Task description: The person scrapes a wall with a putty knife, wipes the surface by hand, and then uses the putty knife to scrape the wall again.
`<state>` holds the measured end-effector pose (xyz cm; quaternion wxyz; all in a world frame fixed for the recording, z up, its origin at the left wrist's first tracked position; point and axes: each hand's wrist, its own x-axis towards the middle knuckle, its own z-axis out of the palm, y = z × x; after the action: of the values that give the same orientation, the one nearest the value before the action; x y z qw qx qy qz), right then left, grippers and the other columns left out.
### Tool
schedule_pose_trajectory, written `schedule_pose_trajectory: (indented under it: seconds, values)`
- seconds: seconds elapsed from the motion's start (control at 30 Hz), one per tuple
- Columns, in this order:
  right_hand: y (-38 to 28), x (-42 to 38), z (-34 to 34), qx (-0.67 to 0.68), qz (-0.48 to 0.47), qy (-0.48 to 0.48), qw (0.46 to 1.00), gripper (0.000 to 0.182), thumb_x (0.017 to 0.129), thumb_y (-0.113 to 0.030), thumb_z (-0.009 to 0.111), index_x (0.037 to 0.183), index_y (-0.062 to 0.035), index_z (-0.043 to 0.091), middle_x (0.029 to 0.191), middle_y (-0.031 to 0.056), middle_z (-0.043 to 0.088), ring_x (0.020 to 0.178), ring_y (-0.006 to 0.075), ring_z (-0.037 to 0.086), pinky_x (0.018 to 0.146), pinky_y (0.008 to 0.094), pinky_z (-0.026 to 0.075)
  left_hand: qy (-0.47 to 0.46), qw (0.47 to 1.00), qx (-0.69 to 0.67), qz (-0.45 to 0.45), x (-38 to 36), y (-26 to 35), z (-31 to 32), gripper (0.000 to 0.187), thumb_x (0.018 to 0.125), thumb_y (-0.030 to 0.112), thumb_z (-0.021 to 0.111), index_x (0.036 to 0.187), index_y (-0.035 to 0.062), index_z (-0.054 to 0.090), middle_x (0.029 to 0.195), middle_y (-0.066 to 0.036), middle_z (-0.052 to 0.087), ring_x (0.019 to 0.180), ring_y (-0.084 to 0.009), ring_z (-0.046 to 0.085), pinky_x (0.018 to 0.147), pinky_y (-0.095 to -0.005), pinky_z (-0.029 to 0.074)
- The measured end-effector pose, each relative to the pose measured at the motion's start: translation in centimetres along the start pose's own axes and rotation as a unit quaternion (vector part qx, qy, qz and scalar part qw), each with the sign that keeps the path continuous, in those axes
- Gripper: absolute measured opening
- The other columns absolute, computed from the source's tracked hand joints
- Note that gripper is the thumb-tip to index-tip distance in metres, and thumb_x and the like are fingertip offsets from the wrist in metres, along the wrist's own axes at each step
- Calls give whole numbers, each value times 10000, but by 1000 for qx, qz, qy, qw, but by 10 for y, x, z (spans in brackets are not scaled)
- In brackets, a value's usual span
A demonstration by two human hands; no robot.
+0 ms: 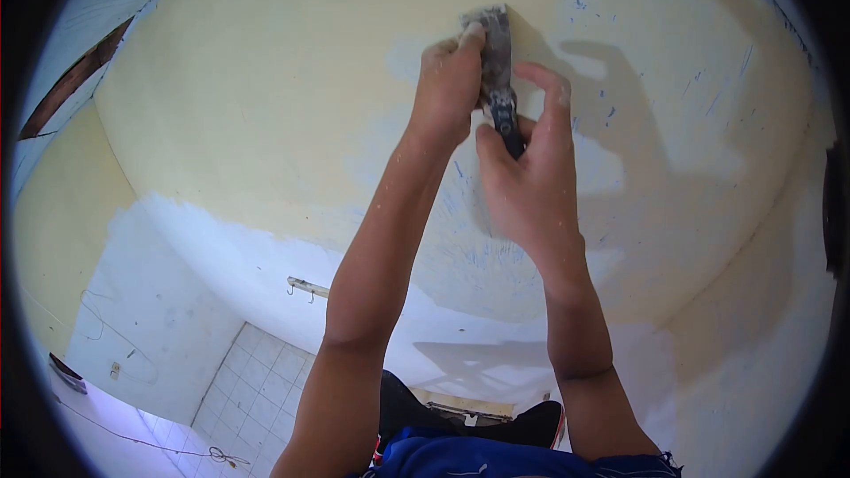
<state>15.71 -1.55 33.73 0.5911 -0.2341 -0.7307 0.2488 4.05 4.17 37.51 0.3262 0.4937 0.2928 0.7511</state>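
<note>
A putty knife [498,57] with a broad, smeared metal blade and a dark handle is held between my two hands, blade upward, in front of the wall. My left hand [450,88] grips the blade from the left side, its thumb near the top edge, where pale residue clings. Around the handle, my right hand [538,181] is closed, with the index finger raised and bent away from the tool. Some of its fingers are hidden behind the handle. Pale specks dot my left forearm. Behind the tool, the yellowish wall [292,80] shows pale patches and bluish scraped marks.
A hook rail [308,287] is fixed low on the wall, left of my arm. White tiles [261,372] appear at the lower left, near an outlet [115,370] and a loose cable [221,456]. Wooden beams [75,80] show at the upper left.
</note>
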Motion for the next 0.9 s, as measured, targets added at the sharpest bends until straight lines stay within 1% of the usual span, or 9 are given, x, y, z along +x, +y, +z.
schedule_pose_trajectory:
  seconds: [0.03, 0.1, 0.27, 0.33, 0.43, 0.67, 0.73, 0.83, 0.9]
  values:
    - [-3, 1, 1, 14, 12, 4, 1000, 552, 881, 16, 566, 1377, -41, 332, 795, 77, 623, 634, 64, 494, 596, 257, 392, 2, 1000, 0, -3, 1, 1, -1, 381, 1026, 288, 485, 762, 37, 600, 622, -20, 549, 493, -101, 459, 431, -284, 354]
    - [-5, -2, 0, 24, 27, 2, 999, 549, 882, 13, 566, 1376, -42, 335, 801, 79, 625, 639, 64, 496, 599, 256, 394, -23, 999, 17, -18, 2, 2, -4, 317, 1024, 290, 503, 903, 20, 617, 744, -16, 578, 570, -73, 498, 480, -267, 412]
    - [11, -13, -5, 14, 2, 18, 1000, 536, 889, 6, 564, 1373, -39, 339, 811, 93, 628, 628, 68, 498, 587, 256, 396, -28, 998, 48, -19, -4, -13, -4, 315, 1023, 291, 506, 910, 20, 619, 737, -15, 578, 571, -77, 498, 484, -263, 410]
    - [9, -6, -8, -15, 2, 6, 1000, 526, 881, 12, 550, 1337, -4, 288, 676, 118, 579, 536, 206, 602, 527, 343, 441, -28, 998, 46, -23, 2, -14, -2, 314, 1022, 290, 510, 910, 18, 621, 730, -13, 577, 571, -77, 498, 488, -262, 409]
    - [11, 6, -1, -8, -56, 25, 998, 520, 882, 18, 546, 1335, -7, 292, 646, 104, 567, 537, 191, 592, 529, 336, 441, -26, 1000, -5, 4, 9, -8, 1, 328, 1027, 299, 506, 901, 21, 627, 712, -5, 577, 568, -74, 493, 497, -261, 402]
    - [10, -12, -5, 10, -35, 15, 999, 522, 880, 18, 547, 1335, 6, 292, 666, 124, 576, 550, 207, 597, 549, 338, 456, -39, 998, 56, -14, -7, -7, 1, 333, 1026, 286, 504, 908, 5, 639, 738, -25, 603, 575, -90, 501, 513, -267, 419]
    - [1, -10, -11, 30, 33, 13, 999, 504, 906, 12, 554, 1361, -45, 346, 814, 87, 624, 612, 61, 500, 579, 245, 390, -50, 997, 51, -17, -2, -7, 4, 338, 1024, 287, 504, 902, 4, 643, 736, -26, 606, 570, -93, 500, 509, -266, 417]
    - [2, -1, -4, -8, -41, 20, 999, 499, 904, 13, 554, 1355, -44, 349, 812, 80, 615, 608, 60, 491, 580, 236, 384, -33, 999, -1, 0, 4, -4, 8, 388, 1026, 282, 477, 796, 8, 628, 645, -33, 576, 512, -112, 492, 451, -304, 393]
    - [3, -3, 2, 2, -23, 23, 999, 498, 901, 14, 553, 1353, -42, 351, 805, 79, 611, 604, 60, 484, 582, 237, 383, 4, 1000, 23, 1, -2, -1, 11, 393, 1031, 279, 473, 790, 11, 629, 644, -30, 574, 509, -113, 487, 449, -305, 390]
